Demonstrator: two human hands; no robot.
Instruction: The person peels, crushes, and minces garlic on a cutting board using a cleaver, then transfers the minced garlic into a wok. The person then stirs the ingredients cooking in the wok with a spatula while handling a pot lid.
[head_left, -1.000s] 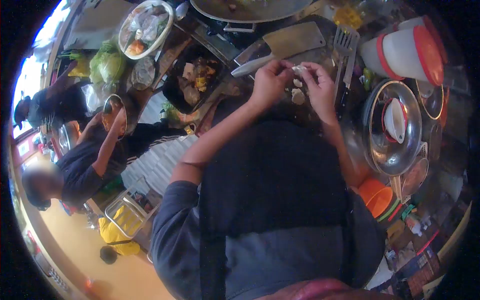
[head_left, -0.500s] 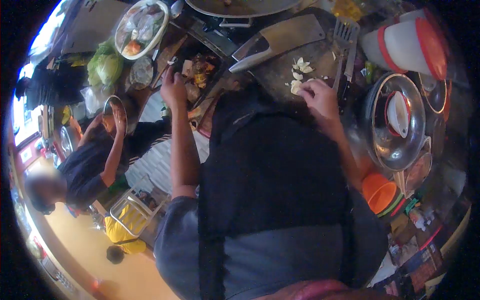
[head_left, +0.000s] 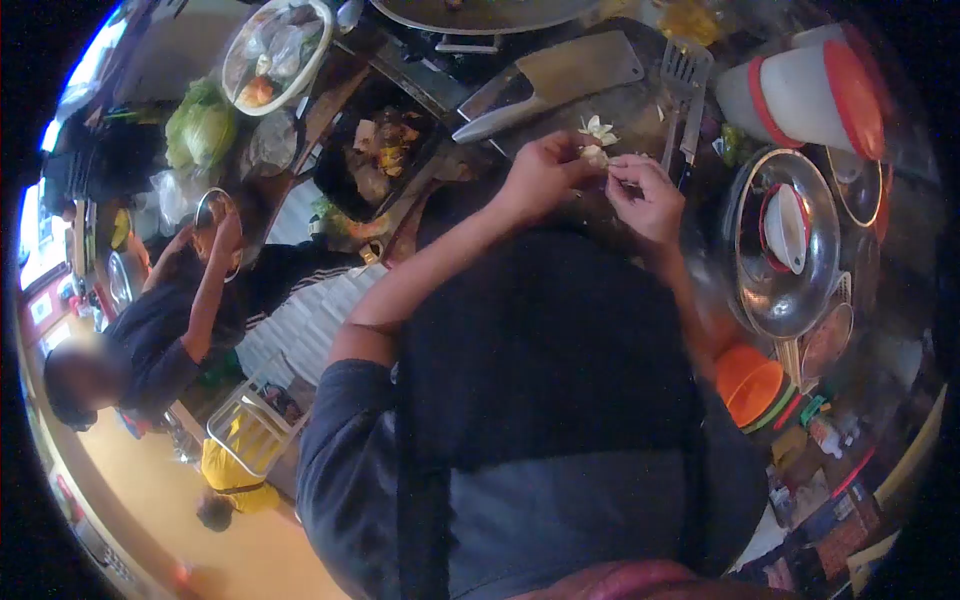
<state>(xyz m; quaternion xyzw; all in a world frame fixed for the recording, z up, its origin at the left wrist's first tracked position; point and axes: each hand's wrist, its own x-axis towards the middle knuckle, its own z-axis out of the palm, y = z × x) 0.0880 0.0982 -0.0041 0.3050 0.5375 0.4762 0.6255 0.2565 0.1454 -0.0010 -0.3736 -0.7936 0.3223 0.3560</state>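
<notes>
My left hand (head_left: 540, 178) and my right hand (head_left: 648, 198) meet over the dark cutting board (head_left: 640, 100). Their fingertips are pinched together on a small pale piece that looks like a garlic clove (head_left: 593, 156), partly hidden by the fingers. Just beyond it lies a little cluster of whitish garlic pieces or peel (head_left: 598, 131). A broad cleaver (head_left: 590, 75) rests on the board, with a narrower blade (head_left: 490, 122) next to it. To the right of the fingers lie a slotted spatula (head_left: 688, 72) and a knife (head_left: 690, 140).
At left are a black scrap container (head_left: 335, 165), a cabbage (head_left: 200, 128) and a white basket (head_left: 232, 72) of bagged items. A wok (head_left: 450, 18) stands ahead. Metal bowls (head_left: 745, 240) and red-rimmed tubs (head_left: 810, 95) crowd the right. Another person (head_left: 160, 335) holds a round pan.
My left hand has come right, from beside the scrap container to the garlic. My right hand has lifted slightly to the right and now meets it.
</notes>
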